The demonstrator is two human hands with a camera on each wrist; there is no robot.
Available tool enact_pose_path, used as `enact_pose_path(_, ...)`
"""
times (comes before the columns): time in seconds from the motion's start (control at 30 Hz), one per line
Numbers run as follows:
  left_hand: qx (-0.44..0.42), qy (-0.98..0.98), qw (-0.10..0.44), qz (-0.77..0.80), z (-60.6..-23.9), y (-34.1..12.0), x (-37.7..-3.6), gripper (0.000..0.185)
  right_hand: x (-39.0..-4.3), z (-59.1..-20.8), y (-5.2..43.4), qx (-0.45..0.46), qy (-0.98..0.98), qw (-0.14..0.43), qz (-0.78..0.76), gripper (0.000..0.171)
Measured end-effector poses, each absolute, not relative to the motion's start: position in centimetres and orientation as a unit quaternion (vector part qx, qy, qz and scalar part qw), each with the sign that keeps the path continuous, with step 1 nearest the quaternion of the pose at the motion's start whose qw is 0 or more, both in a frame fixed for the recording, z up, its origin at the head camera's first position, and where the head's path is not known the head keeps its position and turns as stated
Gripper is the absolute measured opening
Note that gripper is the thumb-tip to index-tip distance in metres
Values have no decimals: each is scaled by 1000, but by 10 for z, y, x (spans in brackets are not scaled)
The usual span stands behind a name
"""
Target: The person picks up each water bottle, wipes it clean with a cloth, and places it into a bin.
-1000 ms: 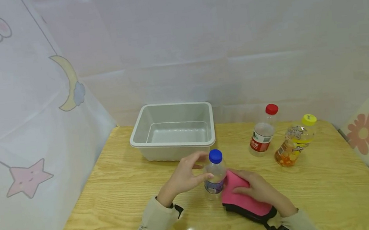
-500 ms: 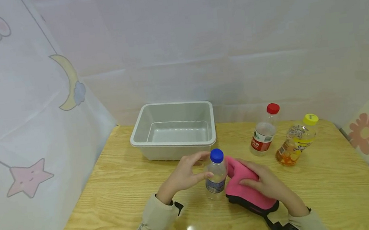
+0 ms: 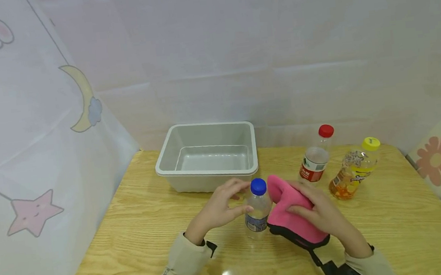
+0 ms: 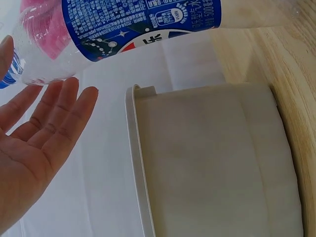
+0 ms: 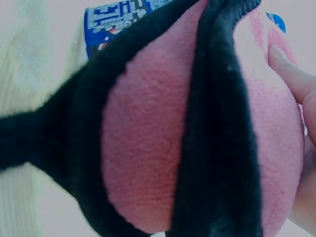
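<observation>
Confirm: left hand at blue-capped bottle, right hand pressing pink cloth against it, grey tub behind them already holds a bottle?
Not quite. In the head view the grey tub is empty. The rest stands: left hand at the blue-capped bottle, right hand pressing the pink cloth against it.

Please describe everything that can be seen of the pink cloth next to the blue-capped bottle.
The pink cloth looks like soft fleece, pink with a black edging and a black strap trailing toward the person. It is folded, and its upper corner stands up beside the blue cap. The right hand grips it from the right, fingers on top, and holds it against the side of the blue-capped bottle. Its lower end is at the wooden table.
</observation>
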State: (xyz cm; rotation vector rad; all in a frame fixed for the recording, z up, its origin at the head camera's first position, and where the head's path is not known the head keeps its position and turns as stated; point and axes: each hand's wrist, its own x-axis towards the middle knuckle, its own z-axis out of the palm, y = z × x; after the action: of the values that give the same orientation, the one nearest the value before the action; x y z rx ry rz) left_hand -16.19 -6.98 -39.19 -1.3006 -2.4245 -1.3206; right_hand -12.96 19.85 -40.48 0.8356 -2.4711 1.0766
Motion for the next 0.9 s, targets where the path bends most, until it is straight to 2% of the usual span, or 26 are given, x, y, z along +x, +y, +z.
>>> enact_pose_path(0.2, -409, -797, 31, -443, -391, -70, -159, 47, -130, -400, 193, 292, -860, 193, 372, 57)
enact_pose_path(0.4, -412, -796, 40, -442, -392, -71, -157, 45, -129, -396, 188, 302, -844, 213, 389, 64)
enact_pose_path(0.9, -385, -783, 5, -489, -394, -62, -149, 47, -130, -395, 184, 330, -828, 243, 383, 60)
